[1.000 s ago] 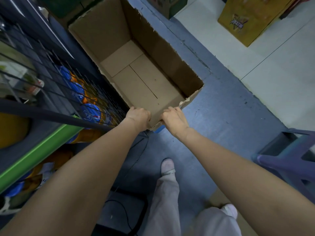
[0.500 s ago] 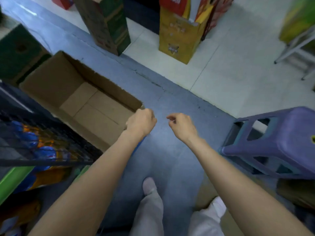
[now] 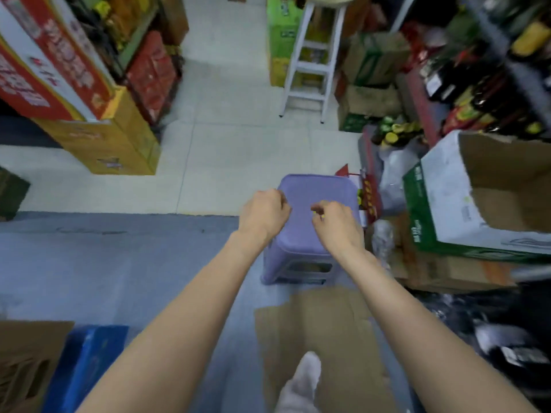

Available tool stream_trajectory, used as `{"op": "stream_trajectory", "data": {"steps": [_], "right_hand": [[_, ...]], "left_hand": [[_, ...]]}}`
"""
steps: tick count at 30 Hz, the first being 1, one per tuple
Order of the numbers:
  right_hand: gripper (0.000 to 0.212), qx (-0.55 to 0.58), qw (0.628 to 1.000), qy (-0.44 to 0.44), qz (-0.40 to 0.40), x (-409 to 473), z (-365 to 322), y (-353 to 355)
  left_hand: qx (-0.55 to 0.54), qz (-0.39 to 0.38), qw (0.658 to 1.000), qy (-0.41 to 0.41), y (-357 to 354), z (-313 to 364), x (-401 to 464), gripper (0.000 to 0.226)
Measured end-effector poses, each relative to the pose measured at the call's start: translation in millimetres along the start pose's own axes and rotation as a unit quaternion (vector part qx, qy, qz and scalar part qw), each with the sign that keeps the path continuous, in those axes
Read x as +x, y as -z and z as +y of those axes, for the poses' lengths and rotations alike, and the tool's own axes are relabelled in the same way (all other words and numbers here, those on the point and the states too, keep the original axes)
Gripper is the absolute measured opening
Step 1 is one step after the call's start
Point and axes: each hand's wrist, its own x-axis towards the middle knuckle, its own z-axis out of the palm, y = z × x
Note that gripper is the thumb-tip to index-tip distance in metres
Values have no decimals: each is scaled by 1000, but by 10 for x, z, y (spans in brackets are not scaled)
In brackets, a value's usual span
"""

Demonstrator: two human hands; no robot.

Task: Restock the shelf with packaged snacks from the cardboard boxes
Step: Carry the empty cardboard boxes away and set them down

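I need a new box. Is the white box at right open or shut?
Open: the white box has its flap up and brown inside showing; contents cannot be told.

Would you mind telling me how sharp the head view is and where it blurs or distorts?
Head view: motion blur smears the shelves at the edges; the purple plastic stool and both hands, left hand and right hand, are only slightly soft; wide-angle distortion bends the white metal step stool; lighting is even, without glare.
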Motion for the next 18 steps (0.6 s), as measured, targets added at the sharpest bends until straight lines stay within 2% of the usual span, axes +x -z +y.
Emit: {"op": "stream_trajectory", "data": {"steps": [3, 6, 8, 11, 12, 14, 16, 18], "right_hand": [[37, -34, 998, -21, 55, 288, 856, 451], [47, -41, 991, -53, 117, 483, 1623, 836], [59, -27, 989, -88, 115, 594, 2043, 1010], [75, 5, 986, -159, 60, 749, 2541, 1109], [74, 20, 984, -175, 36, 795, 2667, 1115], [55, 24, 982, -185, 0, 864, 2843, 1109], [35, -12, 984, -178, 18, 891, 2937, 1119], [33, -35, 983, -174, 56, 831, 2980, 1139]], "left_hand": [[39, -26, 998, -45, -430, 937, 305, 29], [92, -51, 987, -122, -820, 1780, 513, 26], [131, -70, 972, -185, -1034, 2268, 599, 26], [193, -99, 939, -265, -1329, 2838, 690, 33], [213, -102, 930, -281, -1423, 2969, 717, 38], [242, -94, 917, -302, -1594, 3146, 777, 49], [262, -80, 906, -324, -1712, 3236, 828, 63], [298, -77, 884, -353, -1758, 3264, 848, 77]]}}
